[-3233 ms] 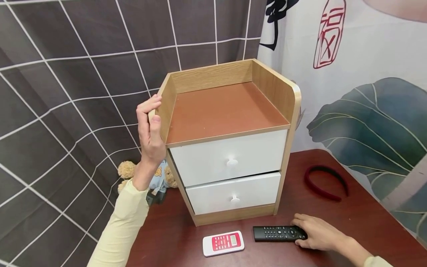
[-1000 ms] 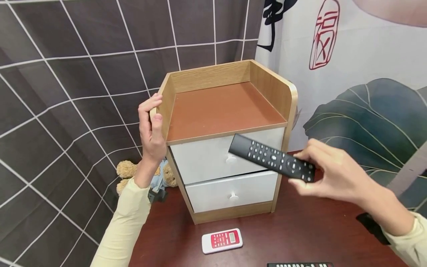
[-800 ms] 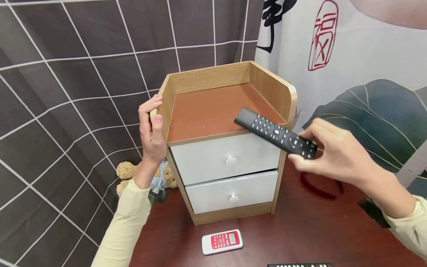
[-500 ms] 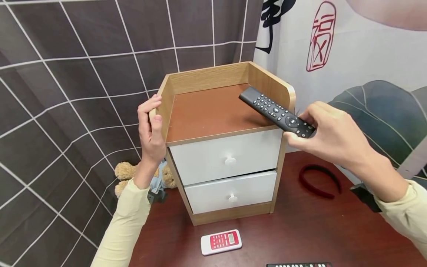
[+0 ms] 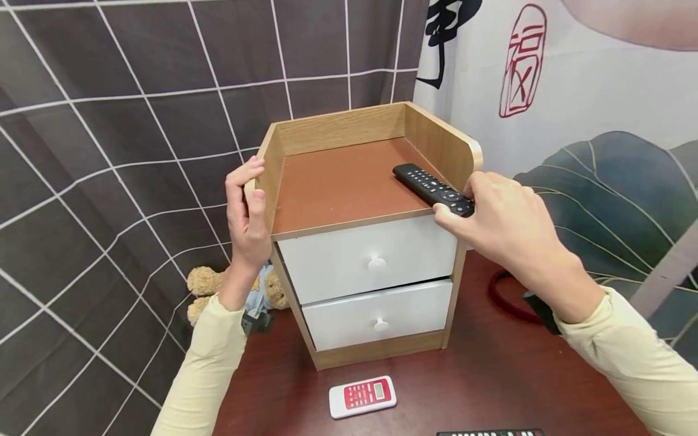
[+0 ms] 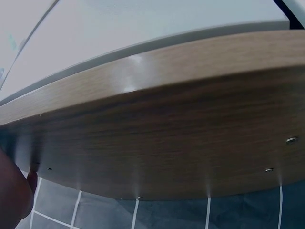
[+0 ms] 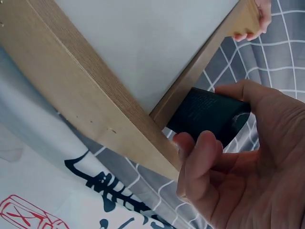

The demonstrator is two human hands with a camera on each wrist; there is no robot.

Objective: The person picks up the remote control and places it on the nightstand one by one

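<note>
A wooden cabinet with two white drawers [image 5: 365,260] stands on the table, and its brown top shelf [image 5: 332,181] has raised sides. The left hand [image 5: 248,218] grips the front edge of the left side panel; part of that hand [image 6: 14,193] shows at the lower left of the left wrist view. Pinched by its near end in the right hand [image 5: 507,224], a black remote [image 5: 428,186] lies low over the shelf's right part, beside the right panel. Whether its far end touches the shelf I cannot tell. The right wrist view shows the remote's underside [image 7: 209,114] between thumb and fingers [image 7: 205,152].
A white and red remote [image 5: 362,396] lies on the table [image 5: 425,375] before the cabinet. Another black remote [image 5: 491,433] is cut off at the bottom edge. A dark red headband [image 5: 507,300] lies to the right, a plush toy [image 5: 206,281] to the left. Curtains hang behind.
The right hand has lifted the black remote from the table, carried it up over the shelf, then moved left and lowered it. The left hand has kept its hold on the panel.
</note>
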